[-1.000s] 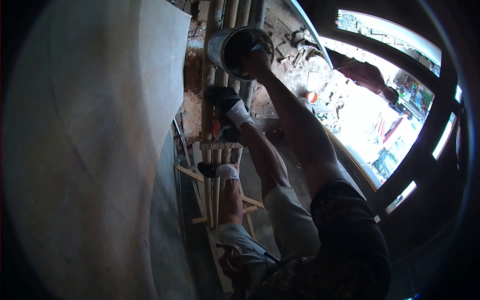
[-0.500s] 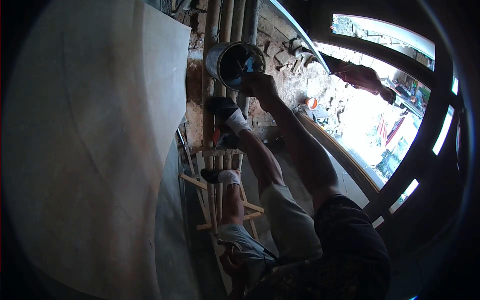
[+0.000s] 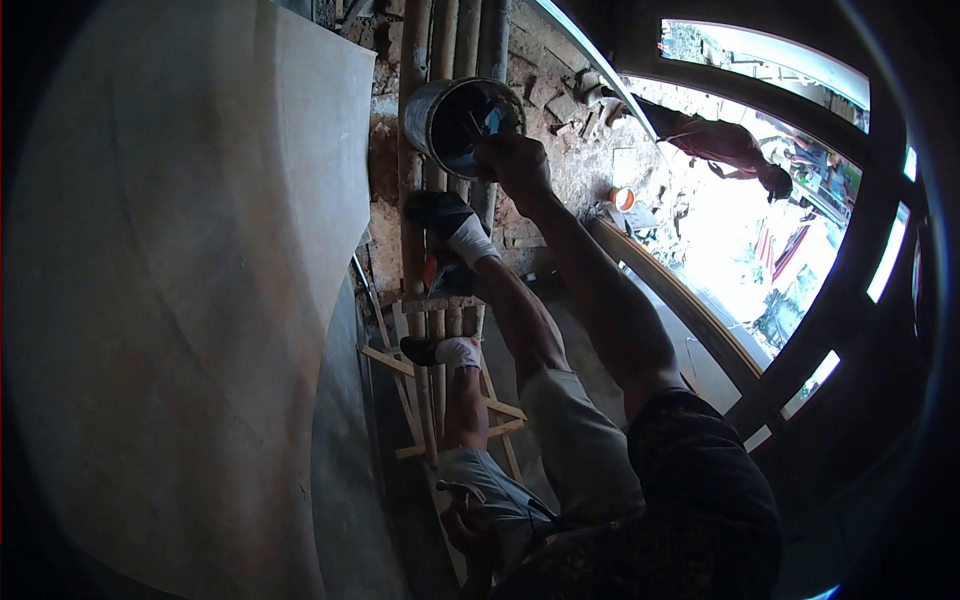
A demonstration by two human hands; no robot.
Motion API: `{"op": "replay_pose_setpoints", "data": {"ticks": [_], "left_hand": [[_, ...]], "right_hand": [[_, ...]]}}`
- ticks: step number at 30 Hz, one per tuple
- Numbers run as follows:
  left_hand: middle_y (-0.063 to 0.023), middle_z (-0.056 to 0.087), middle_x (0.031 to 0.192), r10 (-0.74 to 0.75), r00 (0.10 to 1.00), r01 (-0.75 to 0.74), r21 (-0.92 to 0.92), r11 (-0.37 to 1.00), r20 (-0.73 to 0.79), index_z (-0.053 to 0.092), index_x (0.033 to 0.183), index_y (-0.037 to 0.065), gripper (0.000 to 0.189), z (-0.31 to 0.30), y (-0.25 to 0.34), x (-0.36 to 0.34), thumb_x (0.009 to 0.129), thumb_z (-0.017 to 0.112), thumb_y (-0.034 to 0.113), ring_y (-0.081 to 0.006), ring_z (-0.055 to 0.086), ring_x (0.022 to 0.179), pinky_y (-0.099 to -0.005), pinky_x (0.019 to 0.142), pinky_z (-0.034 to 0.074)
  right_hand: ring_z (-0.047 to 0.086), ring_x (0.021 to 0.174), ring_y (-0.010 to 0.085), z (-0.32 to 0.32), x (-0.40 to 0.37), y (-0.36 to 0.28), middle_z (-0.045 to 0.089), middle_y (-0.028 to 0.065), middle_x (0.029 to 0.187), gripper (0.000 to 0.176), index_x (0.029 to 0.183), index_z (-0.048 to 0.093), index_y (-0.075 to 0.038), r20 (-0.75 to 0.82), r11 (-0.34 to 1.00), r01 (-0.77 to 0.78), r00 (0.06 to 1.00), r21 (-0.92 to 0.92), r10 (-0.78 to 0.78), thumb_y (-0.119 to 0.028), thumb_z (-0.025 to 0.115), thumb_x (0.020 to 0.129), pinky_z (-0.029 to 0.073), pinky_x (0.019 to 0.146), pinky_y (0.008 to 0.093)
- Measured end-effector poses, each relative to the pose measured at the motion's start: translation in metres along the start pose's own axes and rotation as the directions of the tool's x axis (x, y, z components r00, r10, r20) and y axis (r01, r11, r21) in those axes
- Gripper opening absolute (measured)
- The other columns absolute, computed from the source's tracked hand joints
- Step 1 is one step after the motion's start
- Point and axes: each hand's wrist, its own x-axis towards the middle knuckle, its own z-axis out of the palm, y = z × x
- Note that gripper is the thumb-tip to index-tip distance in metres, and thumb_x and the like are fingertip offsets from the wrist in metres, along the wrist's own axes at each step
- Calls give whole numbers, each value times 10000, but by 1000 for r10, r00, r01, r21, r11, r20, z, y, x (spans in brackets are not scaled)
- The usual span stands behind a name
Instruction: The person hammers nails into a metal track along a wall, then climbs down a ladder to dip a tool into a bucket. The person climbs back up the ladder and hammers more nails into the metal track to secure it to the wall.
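My right hand (image 3: pixel 515 170) is closed at the near rim of a round bucket (image 3: pixel 425 125), on something I cannot make out. Inside the dark bucket a thin tool-like shape and a bluish patch show. The bucket rests on long parallel poles (image 3: pixel 437 50). Low in the view, beside my shorts (image 3: pixel 585 440), my left hand (image 3: pixel 468 525) is bent round something thin and dark that I cannot identify. My feet, in dark shoes (image 3: pixel 435 212) and white socks, stand on the poles.
A large pale wall surface (image 3: pixel 200 250) fills the left side. Wooden struts (image 3: pixel 500 408) cross beneath the poles. Broken rubble (image 3: pixel 560 105) lies beyond the bucket. Through the framed opening on the right, another person (image 3: pixel 720 145) is outside, near an orange bucket (image 3: pixel 622 199).
The bucket and my right hand appear slightly farther up and left. Outside, the other person's posture has shifted, with the head a little lower in the view.
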Motion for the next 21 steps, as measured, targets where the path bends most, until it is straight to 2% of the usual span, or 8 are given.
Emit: {"op": "replay_pose_setpoints", "data": {"ticks": [12, 14, 15, 16, 17, 18, 20, 21], "left_hand": [[-211, 635, 1045, -52, 983, 52, 7, 999, 174, 613, 1125, -12, 243, -16, 12, 17, 921, 549, 103, -398, 625, 962, -450, 848, 503], [-214, 636, 1051, -29, 986, 26, 21, 999, 161, 613, 1132, -16, 251, -10, -1, 13, 919, 551, 101, -400, 623, 971, -454, 855, 501], [-215, 634, 1041, 79, 996, -84, 129, 988, 50, 611, 1131, -18, 250, -1, -15, 4, 922, 553, 106, -405, 619, 966, -457, 855, 498], [-215, 632, 1032, 195, 980, -177, 245, 953, -50, 610, 1130, -20, 249, 1, -24, 2, 925, 554, 111, -409, 615, 962, -459, 855, 494], [-215, 632, 1032, 202, 979, -185, 255, 949, -43, 610, 1130, -20, 249, -6, -16, 13, 925, 554, 111, -409, 615, 962, -459, 855, 494], [-214, 629, 1018, 84, 995, -90, 128, 988, 49, 610, 1123, -21, 244, -12, -5, 22, 927, 553, 113, -408, 611, 945, -462, 846, 492], [-213, 625, 1004, -28, 987, 26, 17, 1000, 158, 609, 1116, -22, 238, -17, 8, 35, 928, 553, 114, -407, 607, 928, -464, 837, 489], [-212, 621, 989, -27, 982, 22, 26, 999, 189, 609, 1106, -20, 230, -19, 9, 38, 925, 549, 109, -403, 603, 913, -464, 826, 487]], "right_hand": [[697, 679, 173, 2, 26, 28, 704, 108, 775, 176, 896, 709, 13, 32, 971, -124, 992, 206, 120, -161, 679, 898, 583, 614, 306], [716, 677, 221, 6, 36, 33, 713, 111, 777, 128, 848, 740, -25, 26, 979, -165, 985, -116, 169, -135, 673, 848, 595, 614, 341], [716, 677, 221, 6, 47, 39, 713, 111, 777, 128, 848, 740, -25, 12, 980, -171, 985, -100, 173, -135, 673, 848, 595, 614, 341], [722, 718, 253, 5, 60, 47, 716, 124, 792, 139, 837, 747, -43, 139, 871, 60, 990, -487, 10, -159, 671, 826, 594, 640, 372], [729, 758, 285, 6, 72, 52, 719, 136, 806, 151, 825, 755, -61, 319, 580, 306, 944, -755, -82, -183, 669, 805, 594, 666, 402], [729, 758, 285, 8, 84, 57, 719, 136, 806, 151, 825, 755, -61, 316, 588, 299, 946, -752, -77, -183, 669, 805, 594, 666, 402], [723, 816, 337, 15, 103, 64, 718, 162, 839, 187, 823, 754, -71, 474, 75, 490, 865, -869, -163, -221, 657, 767, 582, 694, 453], [723, 816, 337, 19, 109, 66, 718, 162, 839, 187, 823, 754, -71, 470, 82, 486, 868, -870, -161, -221, 657, 767, 582, 694, 453]]}}
